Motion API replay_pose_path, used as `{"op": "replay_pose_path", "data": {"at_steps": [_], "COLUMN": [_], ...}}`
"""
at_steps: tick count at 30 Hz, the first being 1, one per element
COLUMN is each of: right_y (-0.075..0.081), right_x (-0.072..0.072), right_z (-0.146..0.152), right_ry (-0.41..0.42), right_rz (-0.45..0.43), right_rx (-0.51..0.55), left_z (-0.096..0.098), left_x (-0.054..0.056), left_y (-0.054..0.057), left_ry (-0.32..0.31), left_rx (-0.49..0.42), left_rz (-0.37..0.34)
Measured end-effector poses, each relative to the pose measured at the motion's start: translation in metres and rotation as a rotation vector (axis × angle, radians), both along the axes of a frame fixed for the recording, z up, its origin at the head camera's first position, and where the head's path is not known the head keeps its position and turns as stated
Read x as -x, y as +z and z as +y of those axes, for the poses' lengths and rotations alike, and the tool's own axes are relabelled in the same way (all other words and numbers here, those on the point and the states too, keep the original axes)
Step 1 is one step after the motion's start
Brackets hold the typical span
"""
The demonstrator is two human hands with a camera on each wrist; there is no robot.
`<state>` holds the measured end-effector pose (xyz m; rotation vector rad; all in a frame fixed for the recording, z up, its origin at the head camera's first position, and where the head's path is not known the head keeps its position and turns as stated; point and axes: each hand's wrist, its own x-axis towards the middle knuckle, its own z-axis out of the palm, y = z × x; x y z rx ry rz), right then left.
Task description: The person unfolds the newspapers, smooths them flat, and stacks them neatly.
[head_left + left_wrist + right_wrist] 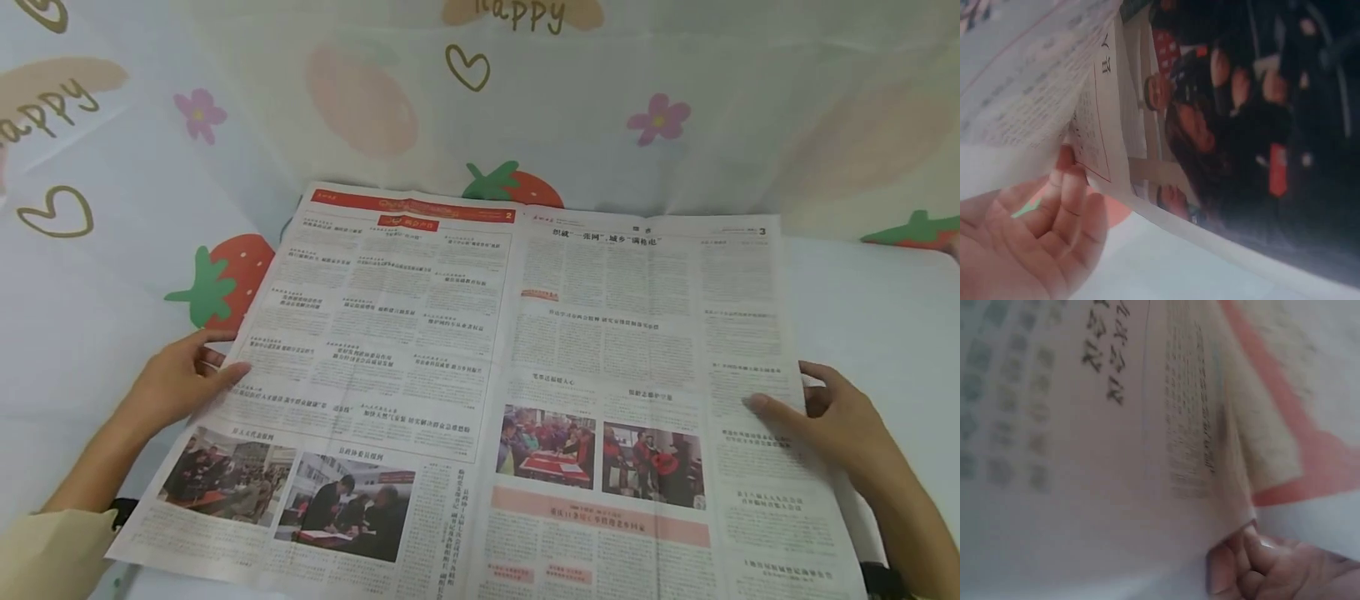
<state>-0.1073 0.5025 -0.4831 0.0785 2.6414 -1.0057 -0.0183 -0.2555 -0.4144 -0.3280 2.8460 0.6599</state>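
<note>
A large newspaper (375,333) lies spread open in the head view, pages 2 and 3 facing up, with fold creases across it. At its left edge, my left hand (176,379) pinches the paper, thumb on top and the other fingers beneath. My right hand (843,425) grips the right edge likewise, thumb over the page. From the left wrist, the fingers (1072,200) show at the sheet's edge, beside an underside page with a big photo (1222,125) of people in dark clothes. In the right wrist view, curled fingers (1241,569) hold the paper's lower corner.
Under and behind the newspaper spreads a white cloth (120,275) printed with strawberries, flowers, hearts and gold lettering. It rises like a backdrop behind the page tops, where a printed strawberry (517,183) peeks out. A pale sleeve (52,550) covers my left forearm.
</note>
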Motion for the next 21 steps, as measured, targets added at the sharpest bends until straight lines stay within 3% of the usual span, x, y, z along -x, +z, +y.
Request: {"op": "replay_pose_path", "data": {"at_steps": [6, 12, 17, 21], "right_y": [0.002, 0.002, 0.003, 0.006], "right_x": [-0.001, 0.003, 0.000, -0.001], "right_z": [-0.002, 0.017, 0.034, 0.045], "right_ry": [0.082, 0.153, 0.141, 0.154], "right_rz": [-0.064, 0.004, 0.048, 0.104], "right_rx": [-0.022, -0.142, -0.203, -0.228], "left_z": [0.008, 0.014, 0.009, 0.002], "left_x": [0.000, -0.004, -0.007, -0.010], "left_y": [0.005, 0.013, 0.028, 0.046], "left_ry": [-0.027, -0.119, -0.178, -0.173], "left_rx": [0.033, 0.138, 0.153, 0.122], "left_rz": [-0.062, -0.072, -0.098, -0.126]}}
